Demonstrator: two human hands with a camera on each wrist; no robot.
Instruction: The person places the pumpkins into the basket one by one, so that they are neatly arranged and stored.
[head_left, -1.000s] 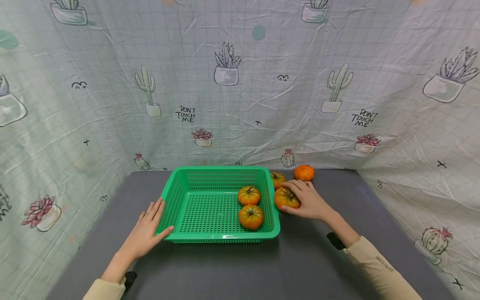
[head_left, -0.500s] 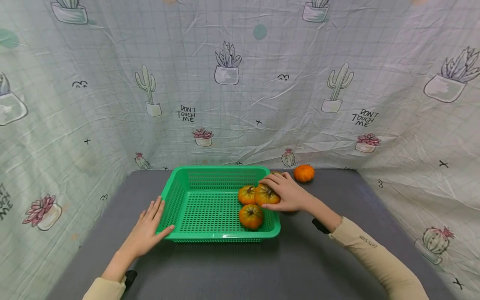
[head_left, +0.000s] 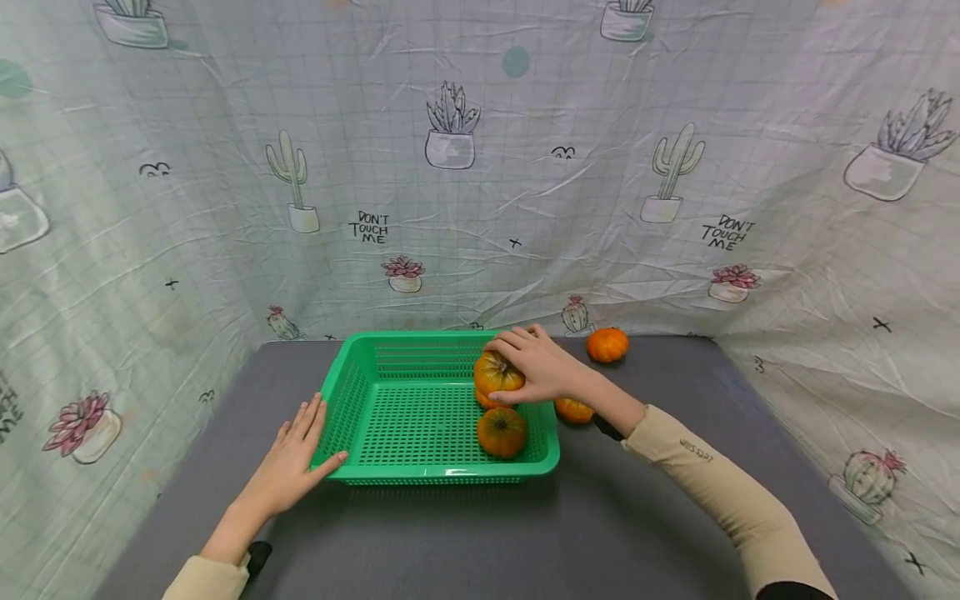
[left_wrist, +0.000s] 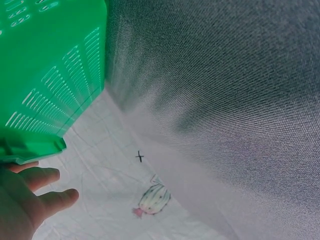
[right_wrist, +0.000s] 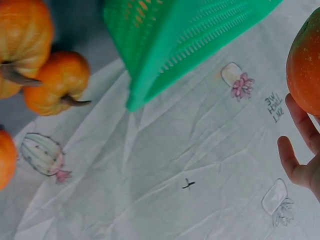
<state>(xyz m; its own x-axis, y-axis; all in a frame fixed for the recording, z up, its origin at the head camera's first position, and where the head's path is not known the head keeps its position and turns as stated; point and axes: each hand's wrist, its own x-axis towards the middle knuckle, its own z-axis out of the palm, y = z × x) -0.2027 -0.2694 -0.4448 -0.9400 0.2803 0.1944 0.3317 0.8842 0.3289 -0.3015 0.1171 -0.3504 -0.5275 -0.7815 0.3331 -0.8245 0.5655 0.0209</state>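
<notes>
Pumpkin (head_left: 497,372) in its grip, the person's right hand (head_left: 542,364) reaches over the right part of a green basket (head_left: 420,473), the thumb toward the near side and the fingers curled over the top. Beneath that fruit, inside the basket, a second pumpkin (head_left: 484,400) peeks out, mostly covered; from where I stand I can't tell whether the two touch. A front pumpkin (head_left: 502,433) sits nearer the basket's front, stem up, by the right wall. Over on the other side, the left hand (head_left: 285,471) lies at the left rim with its fingers straight and spread, the thumb set apart toward the near corner. Outside, just right of the basket, a side pumpkin (head_left: 574,411) rests on the grey tabletop (head_left: 450,546), partly hidden by the right forearm. Farther back, near the wall cloth (head_left: 465,208), a brighter orange pumpkin (head_left: 607,344) stands on its own. The right wrist's view shows one more, a stemmed pumpkin (right_wrist: 59,80) close to the basket, which the arm hides from above. Beige sleeves (head_left: 727,492) cover both forearms, and the cloth carries drawings of potted cacti and the words "Don't touch me".
</notes>
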